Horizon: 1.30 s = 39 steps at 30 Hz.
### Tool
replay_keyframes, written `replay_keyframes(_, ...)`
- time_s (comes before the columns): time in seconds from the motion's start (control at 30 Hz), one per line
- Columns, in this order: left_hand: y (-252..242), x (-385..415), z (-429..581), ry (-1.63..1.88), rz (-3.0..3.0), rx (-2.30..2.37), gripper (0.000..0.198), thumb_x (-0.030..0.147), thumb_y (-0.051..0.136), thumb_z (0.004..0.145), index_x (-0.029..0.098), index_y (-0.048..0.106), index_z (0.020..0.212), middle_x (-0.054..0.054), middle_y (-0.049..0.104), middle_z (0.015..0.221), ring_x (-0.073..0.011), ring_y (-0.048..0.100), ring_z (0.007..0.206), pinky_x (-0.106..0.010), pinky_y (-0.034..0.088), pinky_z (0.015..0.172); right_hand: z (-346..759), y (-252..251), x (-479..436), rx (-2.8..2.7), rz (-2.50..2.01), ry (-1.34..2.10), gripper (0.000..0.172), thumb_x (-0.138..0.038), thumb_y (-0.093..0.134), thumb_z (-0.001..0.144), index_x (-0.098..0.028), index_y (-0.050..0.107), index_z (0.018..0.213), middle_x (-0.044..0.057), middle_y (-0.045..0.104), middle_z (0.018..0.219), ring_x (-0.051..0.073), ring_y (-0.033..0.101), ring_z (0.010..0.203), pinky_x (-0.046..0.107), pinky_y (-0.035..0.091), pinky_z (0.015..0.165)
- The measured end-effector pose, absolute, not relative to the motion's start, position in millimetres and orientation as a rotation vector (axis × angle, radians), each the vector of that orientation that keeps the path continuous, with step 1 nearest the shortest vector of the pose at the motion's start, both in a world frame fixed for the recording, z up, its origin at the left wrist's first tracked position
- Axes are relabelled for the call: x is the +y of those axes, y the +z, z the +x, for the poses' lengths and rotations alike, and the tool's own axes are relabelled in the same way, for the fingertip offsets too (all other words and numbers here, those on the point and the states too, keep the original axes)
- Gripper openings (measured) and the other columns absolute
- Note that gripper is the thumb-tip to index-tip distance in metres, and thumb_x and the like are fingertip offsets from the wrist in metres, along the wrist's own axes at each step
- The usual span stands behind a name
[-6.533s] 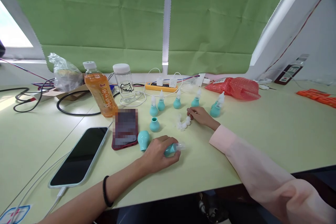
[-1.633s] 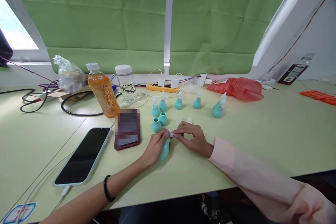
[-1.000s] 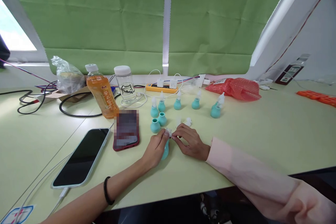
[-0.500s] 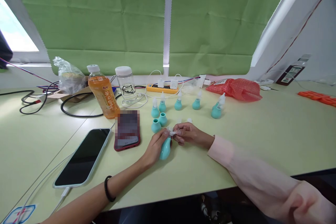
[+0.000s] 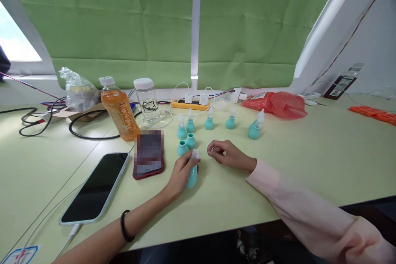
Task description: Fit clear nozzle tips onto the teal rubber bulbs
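Note:
My left hand [image 5: 181,170] is wrapped round a teal rubber bulb [image 5: 192,176] that stands on the pale green table [image 5: 293,165], a clear tip [image 5: 195,154] on its neck. My right hand [image 5: 227,154] rests just to its right, fingers curled over small clear tips [image 5: 213,149]; what they pinch is hidden. Two bare teal bulbs [image 5: 186,144] stand just behind my left hand. Several teal bulbs with white tips [image 5: 209,121] stand in a row farther back.
A red phone [image 5: 149,154] and a black phone [image 5: 95,186] on a cable lie at the left. An orange drink bottle [image 5: 119,108], a glass jar [image 5: 146,99], a yellow power strip [image 5: 188,104] and cables stand behind. A red plastic bag [image 5: 276,104] lies at the back right.
My right hand has let go of the tip on the bulb and drawn back to the right. The left hand still holds the bulb upright.

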<state>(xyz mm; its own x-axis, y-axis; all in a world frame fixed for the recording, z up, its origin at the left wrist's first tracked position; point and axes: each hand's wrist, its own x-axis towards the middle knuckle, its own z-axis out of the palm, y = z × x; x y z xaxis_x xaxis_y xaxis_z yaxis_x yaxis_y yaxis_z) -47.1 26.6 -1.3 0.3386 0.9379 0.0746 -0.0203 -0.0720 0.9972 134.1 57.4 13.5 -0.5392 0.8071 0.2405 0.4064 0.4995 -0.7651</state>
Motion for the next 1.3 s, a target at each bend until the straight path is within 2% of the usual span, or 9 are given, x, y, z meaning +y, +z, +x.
replay_keyframes(0.17, 0.7, 24.0, -49.5, 1.067, 1.579, 1.06, 0.014, 0.026, 0.044, 0.071, 0.013, 0.05, 0.068, 0.002, 0.045, 0.057, -0.0117, 0.041, 0.054, -0.023, 0.031, 0.051, 130.7, -1.7, 54.8, -2.42, -1.154, 0.06, 0.016, -0.024, 0.042, 0.081, -0.017, 0.057, 0.081, -0.001, 0.05, 0.048, 0.009, 0.041, 0.044, 0.023, 0.023, 0.049)
replay_keyframes(0.33, 2.3, 23.4, -51.1, 1.117, 1.669, 1.184, 0.018, 0.029, 0.043, 0.072, 0.014, 0.051, 0.067, 0.001, 0.044, 0.058, -0.0128, 0.041, 0.059, -0.023, 0.031, 0.054, 130.9, -8.7, 57.2, -2.417, -1.261, -0.072, 0.019, -0.022, 0.043, 0.08, -0.017, 0.061, 0.082, 0.004, 0.057, 0.054, 0.012, 0.047, 0.047, 0.023, 0.024, 0.048)
replay_keyframes(0.4, 2.9, 23.0, -50.3, 1.085, 1.73, 1.212, 0.015, 0.026, 0.043, 0.072, 0.014, 0.05, 0.066, 0.002, 0.043, 0.058, -0.0124, 0.04, 0.058, -0.023, 0.031, 0.054, 128.8, -5.6, 55.1, -2.3, -1.248, 0.057, 0.019, -0.023, 0.044, 0.079, -0.017, 0.06, 0.086, 0.002, 0.056, 0.054, 0.011, 0.046, 0.046, 0.023, 0.027, 0.049)
replay_keyframes(0.5, 4.2, 20.4, -47.6, 0.971, 1.899, 1.232, 0.013, 0.022, 0.042, 0.07, 0.015, 0.046, 0.059, 0.003, 0.039, 0.054, -0.0109, 0.036, 0.053, -0.022, 0.028, 0.051, 122.0, 2.2, 46.5, -2.082, -1.124, 0.533, 0.023, -0.031, 0.042, 0.08, -0.015, 0.053, 0.094, -0.003, 0.047, 0.049, 0.009, 0.043, 0.045, 0.021, 0.031, 0.048)
replay_keyframes(0.6, 4.5, 16.1, -44.8, 0.885, 2.108, 1.185, 0.011, 0.02, 0.045, 0.066, 0.016, 0.045, 0.056, 0.003, 0.041, 0.053, -0.0108, 0.036, 0.051, -0.022, 0.027, 0.049, 113.9, 5.3, 36.1, -2.03, -0.968, 0.943, 0.025, -0.039, 0.046, 0.077, -0.016, 0.048, 0.087, -0.006, 0.042, 0.051, 0.007, 0.039, 0.046, 0.018, 0.031, 0.044)
replay_keyframes(0.77, 1.3, 12.7, -43.2, 0.845, 2.233, 1.214, 0.011, 0.021, 0.049, 0.063, 0.017, 0.045, 0.054, 0.0, 0.048, 0.053, -0.0118, 0.04, 0.049, -0.022, 0.026, 0.048, 107.5, -2.9, 28.7, -2.131, -0.906, 0.834, 0.029, -0.038, 0.048, 0.075, -0.016, 0.039, 0.058, -0.006, 0.031, 0.049, 0.005, 0.029, 0.046, 0.019, 0.024, 0.043)
replay_keyframes(0.9, 0.1, 12.8, -42.6, 0.794, 2.29, 1.176, 0.02, 0.029, 0.047, 0.071, 0.016, 0.048, 0.057, -0.001, 0.052, 0.054, -0.0125, 0.044, 0.05, -0.023, 0.029, 0.049, 107.9, -4.8, 29.5, -2.081, -0.896, 0.761, 0.037, -0.035, 0.037, 0.08, -0.016, 0.03, 0.05, -0.006, 0.024, 0.047, 0.006, 0.023, 0.045, 0.021, 0.022, 0.045)
replay_keyframes(1.17, 5.5, 13.4, -44.1, 0.727, 2.393, 0.938, 0.023, 0.033, 0.039, 0.08, 0.014, 0.053, 0.076, -0.005, 0.057, 0.071, -0.0155, 0.05, 0.063, -0.024, 0.036, 0.057, 104.5, 0.2, 33.2, -1.796, -0.886, 1.466, 0.039, -0.041, 0.038, 0.076, -0.016, 0.034, 0.046, -0.005, 0.033, 0.041, 0.005, 0.028, 0.038, 0.02, 0.02, 0.038)
replay_keyframes(1.3, 12.5, 8.6, -47.1, 0.668, 2.517, 0.787, 0.022, 0.032, 0.037, 0.082, 0.015, 0.051, 0.076, -0.006, 0.052, 0.074, -0.017, 0.047, 0.071, -0.027, 0.037, 0.064, 108.2, 7.5, 42.2, -1.474, -0.879, 1.748, 0.036, -0.037, 0.032, 0.076, -0.019, 0.026, 0.046, -0.009, 0.018, 0.03, 0.004, 0.014, 0.029, 0.021, 0.014, 0.034)
